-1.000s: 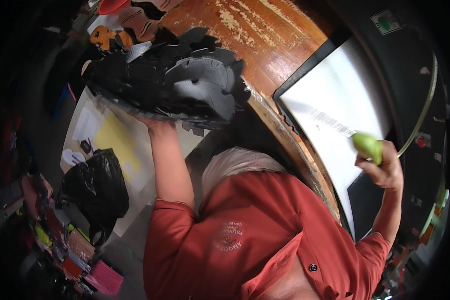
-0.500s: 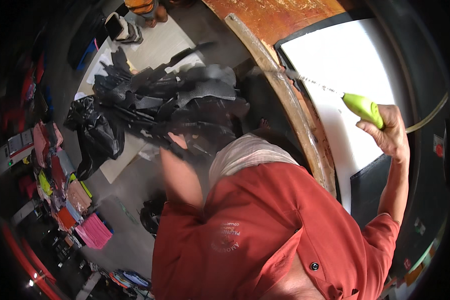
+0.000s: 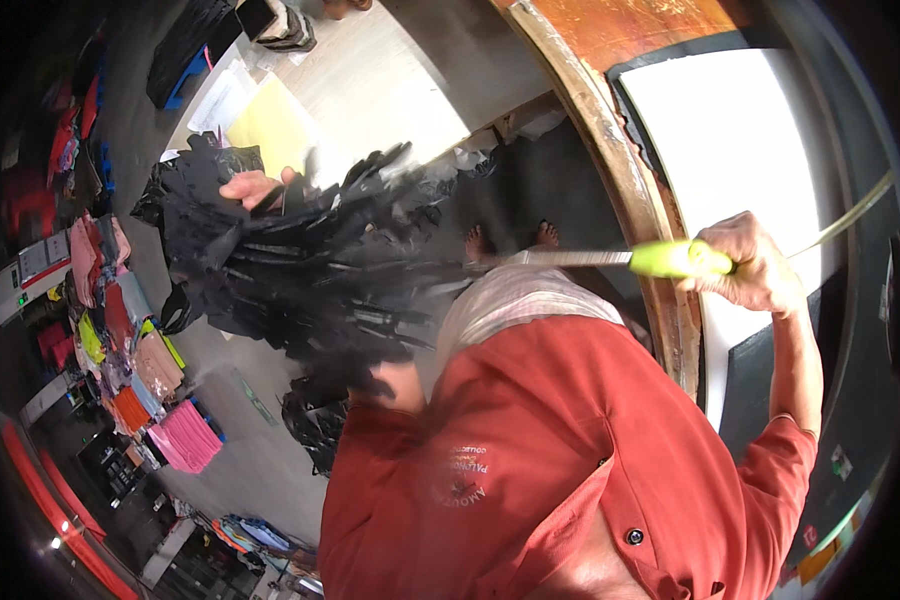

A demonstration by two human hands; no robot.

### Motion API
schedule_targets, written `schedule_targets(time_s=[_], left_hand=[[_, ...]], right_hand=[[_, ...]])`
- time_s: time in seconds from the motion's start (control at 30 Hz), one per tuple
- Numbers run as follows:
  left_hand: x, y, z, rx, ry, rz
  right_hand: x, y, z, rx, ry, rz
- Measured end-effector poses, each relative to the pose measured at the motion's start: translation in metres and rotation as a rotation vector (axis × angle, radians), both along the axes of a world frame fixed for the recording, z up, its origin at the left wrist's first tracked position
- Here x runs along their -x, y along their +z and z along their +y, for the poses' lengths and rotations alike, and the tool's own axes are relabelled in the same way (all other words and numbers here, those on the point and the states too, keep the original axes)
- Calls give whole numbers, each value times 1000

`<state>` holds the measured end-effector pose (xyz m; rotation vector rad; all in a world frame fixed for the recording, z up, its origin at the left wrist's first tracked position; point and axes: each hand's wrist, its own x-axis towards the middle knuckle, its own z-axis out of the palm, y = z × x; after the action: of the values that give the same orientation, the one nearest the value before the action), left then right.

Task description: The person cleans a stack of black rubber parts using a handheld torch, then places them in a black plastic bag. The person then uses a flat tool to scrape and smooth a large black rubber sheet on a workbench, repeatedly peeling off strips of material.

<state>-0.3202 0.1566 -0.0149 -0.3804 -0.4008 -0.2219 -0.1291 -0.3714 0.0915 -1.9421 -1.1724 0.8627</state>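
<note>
My right hand (image 3: 755, 265) is closed round the lime-green handle of a tool (image 3: 675, 259), out at the right. From the handle a long, thin, pale strip or rod runs left to the edge of a bundle of black leather pieces (image 3: 300, 260); motion blurs it, and its kind is unclear. The ragged, layered bundle lies over my left forearm and hides most of it. At its upper left, part of my left hand (image 3: 255, 188) shows, closed on the leather pieces. A crinkled black plastic bag (image 3: 315, 425) hangs below the bundle.
A pale table (image 3: 370, 60) with yellow and white sheets (image 3: 270, 115) stands beyond the bundle. At the right are a worn wooden edge (image 3: 610, 130), a white board (image 3: 740, 130) and a yellowish hose (image 3: 855, 215). Folded coloured fabrics (image 3: 185, 435) are stacked at left.
The leather bundle has come off the table onto my left forearm, baring the yellow sheet. My right hand has swung the tool from over the white board to point left at the bundle.
</note>
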Motion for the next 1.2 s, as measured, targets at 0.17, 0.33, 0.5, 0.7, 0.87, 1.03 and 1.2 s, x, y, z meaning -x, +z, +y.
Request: schedule_targets(time_s=[0.17, 0.33, 0.5, 0.7, 0.87, 1.03, 1.2], left_hand=[[30, 24, -34, -22, 304, 161], [46, 28, -49, -19, 613, 305], [50, 26, -40, -107, 589, 258], [61, 16, -40, -199, 569, 251], [83, -2, -28, -380, 579, 302], [106, -11, -17, -863, 608, 477], [125, -15, -52, -807, 499, 626]], right_hand=[[12, -6, 40, -46, -83, 188], [21, -10, 67, -166, -105, 122], [21, -5, 83, -110, 21, 40], [24, 2, 84, -17, 145, 16], [31, 5, 80, 21, 192, -36], [31, 14, 82, -201, 173, 15], [29, 21, 86, -189, 40, 57]])
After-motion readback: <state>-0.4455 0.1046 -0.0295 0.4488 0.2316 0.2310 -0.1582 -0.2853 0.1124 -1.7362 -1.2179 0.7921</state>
